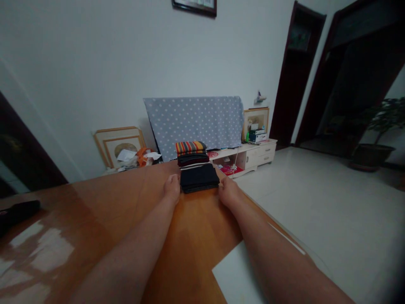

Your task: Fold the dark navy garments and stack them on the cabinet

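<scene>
A dark navy folded cloth point(200, 175) lies flat on the wooden table, in front of a pile of other folded cloths. My left hand point(172, 188) is at its left edge, fingers curled inward against the side. On the opposite edge, my right hand point(227, 191) is closed in the same way. The fingertips of both hands are partly hidden. Just behind stands the pile, with a striped yellow, red and grey folded cloth point(190, 147) on top and dark folded cloths point(193, 158) under it.
A white sheet point(236, 274) lies under my right forearm on the wooden table point(190, 245). A black item point(22, 211) is at far left. Beyond the table are a low white cabinet point(261, 153), a dotted grey cover point(196, 118) and a potted plant point(371, 154).
</scene>
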The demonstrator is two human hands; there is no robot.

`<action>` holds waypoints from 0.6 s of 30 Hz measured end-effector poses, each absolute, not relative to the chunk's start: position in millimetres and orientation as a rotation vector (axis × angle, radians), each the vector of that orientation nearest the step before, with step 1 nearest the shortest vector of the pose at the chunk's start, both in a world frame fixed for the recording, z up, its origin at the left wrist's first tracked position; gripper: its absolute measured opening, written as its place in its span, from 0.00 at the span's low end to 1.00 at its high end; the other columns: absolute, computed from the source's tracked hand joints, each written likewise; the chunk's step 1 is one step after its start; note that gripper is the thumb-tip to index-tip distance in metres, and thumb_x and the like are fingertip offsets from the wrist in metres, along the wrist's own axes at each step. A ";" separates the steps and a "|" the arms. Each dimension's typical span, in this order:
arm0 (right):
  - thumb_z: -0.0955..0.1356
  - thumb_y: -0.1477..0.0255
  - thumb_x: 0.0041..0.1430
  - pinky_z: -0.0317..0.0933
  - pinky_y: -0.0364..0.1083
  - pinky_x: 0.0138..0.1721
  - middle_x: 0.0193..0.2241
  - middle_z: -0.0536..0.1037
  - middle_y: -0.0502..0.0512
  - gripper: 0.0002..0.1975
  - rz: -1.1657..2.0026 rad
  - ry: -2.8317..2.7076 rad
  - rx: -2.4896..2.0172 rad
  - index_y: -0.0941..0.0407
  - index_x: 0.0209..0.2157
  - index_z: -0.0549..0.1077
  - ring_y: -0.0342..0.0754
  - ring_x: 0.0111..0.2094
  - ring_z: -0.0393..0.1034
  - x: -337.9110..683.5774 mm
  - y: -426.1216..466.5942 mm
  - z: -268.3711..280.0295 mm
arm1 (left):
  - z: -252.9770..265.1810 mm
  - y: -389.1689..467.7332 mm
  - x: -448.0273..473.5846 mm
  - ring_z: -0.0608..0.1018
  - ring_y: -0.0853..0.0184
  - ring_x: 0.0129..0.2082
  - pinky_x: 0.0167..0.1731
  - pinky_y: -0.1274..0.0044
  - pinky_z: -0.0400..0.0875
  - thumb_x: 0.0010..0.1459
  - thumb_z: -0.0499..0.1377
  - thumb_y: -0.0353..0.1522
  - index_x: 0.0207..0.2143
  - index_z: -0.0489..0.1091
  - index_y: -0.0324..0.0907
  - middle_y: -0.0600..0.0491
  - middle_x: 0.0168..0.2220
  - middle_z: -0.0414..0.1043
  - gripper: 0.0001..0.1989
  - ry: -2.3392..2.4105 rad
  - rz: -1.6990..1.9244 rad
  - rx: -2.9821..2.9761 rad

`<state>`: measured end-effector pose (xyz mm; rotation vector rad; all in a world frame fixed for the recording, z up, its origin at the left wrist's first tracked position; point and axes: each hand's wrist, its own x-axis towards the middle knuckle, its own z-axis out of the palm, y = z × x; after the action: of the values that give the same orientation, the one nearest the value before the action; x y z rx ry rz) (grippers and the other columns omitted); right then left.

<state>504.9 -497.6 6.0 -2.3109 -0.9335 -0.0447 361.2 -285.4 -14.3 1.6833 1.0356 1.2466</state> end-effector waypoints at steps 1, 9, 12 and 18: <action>0.64 0.68 0.61 0.62 0.47 0.46 0.46 0.76 0.60 0.13 -0.042 -0.933 -2.318 0.56 0.46 0.71 0.54 0.47 0.71 505.0 -497.7 5.6 | -14.2 -286.9 360.3 0.77 0.61 0.41 0.42 0.74 0.69 0.57 0.52 0.40 0.36 0.76 0.40 0.49 0.39 0.78 0.16 1.027 1.234 1.689; 0.64 0.70 0.61 0.60 0.50 0.49 0.50 0.75 0.66 0.18 -0.070 -0.971 -2.384 0.59 0.52 0.70 0.58 0.51 0.69 505.0 -496.5 4.8 | -6.7 -302.0 334.8 0.77 0.61 0.46 0.48 0.71 0.68 0.60 0.55 0.42 0.43 0.72 0.40 0.47 0.45 0.77 0.17 0.983 1.150 1.735; 0.63 0.72 0.61 0.58 0.52 0.52 0.51 0.73 0.69 0.19 -0.171 -0.994 -2.455 0.62 0.52 0.70 0.61 0.53 0.66 502.0 -495.3 3.8 | -2.9 -316.2 312.5 0.76 0.60 0.50 0.52 0.70 0.67 0.61 0.55 0.42 0.46 0.70 0.40 0.45 0.49 0.76 0.17 0.975 1.102 1.760; 0.62 0.71 0.62 0.58 0.53 0.51 0.52 0.72 0.70 0.21 -0.236 -1.030 -2.487 0.62 0.54 0.69 0.61 0.53 0.65 493.9 -498.0 4.8 | 4.1 -356.1 227.9 0.74 0.60 0.56 0.56 0.68 0.67 0.62 0.55 0.43 0.55 0.65 0.41 0.42 0.57 0.71 0.23 0.943 0.887 1.774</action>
<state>493.9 -498.0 4.8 -2.4869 -1.0300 -0.2358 227.9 -356.1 4.1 1.7740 0.9427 0.8867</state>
